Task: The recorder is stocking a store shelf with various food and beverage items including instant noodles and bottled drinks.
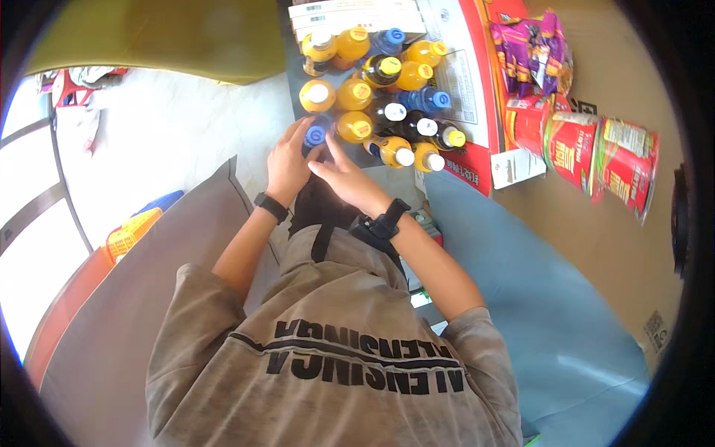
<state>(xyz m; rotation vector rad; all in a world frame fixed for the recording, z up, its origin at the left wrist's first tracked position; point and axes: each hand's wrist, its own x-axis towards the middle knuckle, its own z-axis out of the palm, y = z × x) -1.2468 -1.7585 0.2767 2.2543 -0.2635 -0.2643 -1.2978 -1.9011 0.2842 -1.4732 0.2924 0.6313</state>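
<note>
A clear bottle with a blue cap [315, 136] stands at the near left corner of a group of drink bottles. My left hand [286, 170] wraps its left side, with the fingers pointing away from me. My right hand [352, 181] is against its right side, thumb by the near edge of the cap and forefinger stretched along the bottle. Both palms and much of the bottle's body are hidden from above. Just right of it is an orange drink bottle with a yellow cap [355, 127]; behind is an orange drink bottle with a white cap [317, 95].
Dark drink bottles [388, 112] and blue-capped bottles [427, 99] crowd the group's right side. White cartons [357, 19] lie behind. To the right are a red and white carton [475, 67], red instant noodle cups [570, 148] and purple snack packets [530, 53].
</note>
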